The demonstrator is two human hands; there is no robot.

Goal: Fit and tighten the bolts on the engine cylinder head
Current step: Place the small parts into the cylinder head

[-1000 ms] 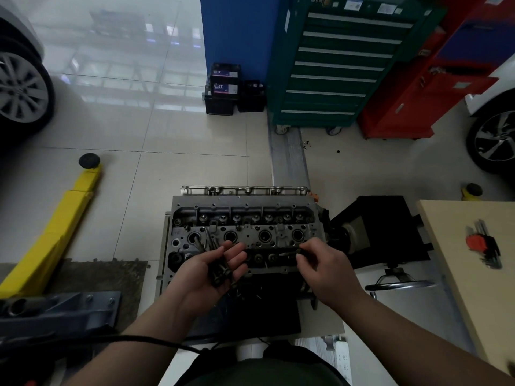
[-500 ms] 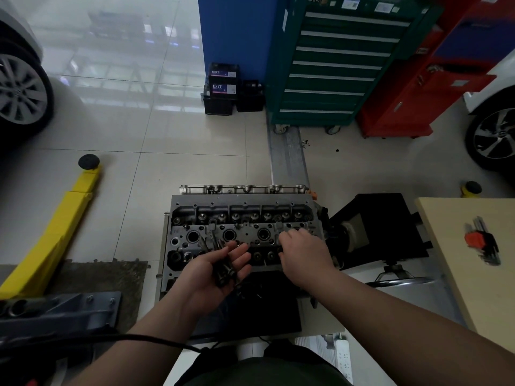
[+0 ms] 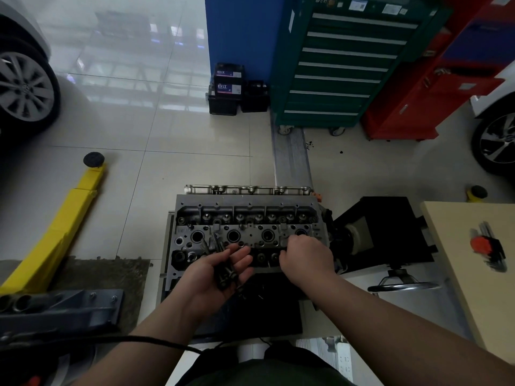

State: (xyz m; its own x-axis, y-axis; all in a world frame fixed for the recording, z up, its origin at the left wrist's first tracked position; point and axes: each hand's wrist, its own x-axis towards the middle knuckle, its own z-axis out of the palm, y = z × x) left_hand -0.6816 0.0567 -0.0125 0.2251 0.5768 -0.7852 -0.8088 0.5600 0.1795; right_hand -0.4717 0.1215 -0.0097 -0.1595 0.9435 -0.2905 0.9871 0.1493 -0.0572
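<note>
I am cupping a bundle of dark bolts [image 3: 226, 270] in my left hand [image 3: 213, 274], palm up, fingers loosely curled round them, held just over the near edge of the cylinder head [image 3: 246, 232]. My right hand [image 3: 305, 259] is lying knuckles-up on the head's right end, fingers curled down; whether it is pinching a bolt underneath I cannot tell, as the fingertips are hidden. I judge that I am seating a bolt in a hole beneath that hand. To do it well, I should be keeping the bolt upright, starting the thread by finger only, and stopping at any binding. The spare bolts need a level palm, or one may be dropping into the open bores ahead of my left hand.
</note>
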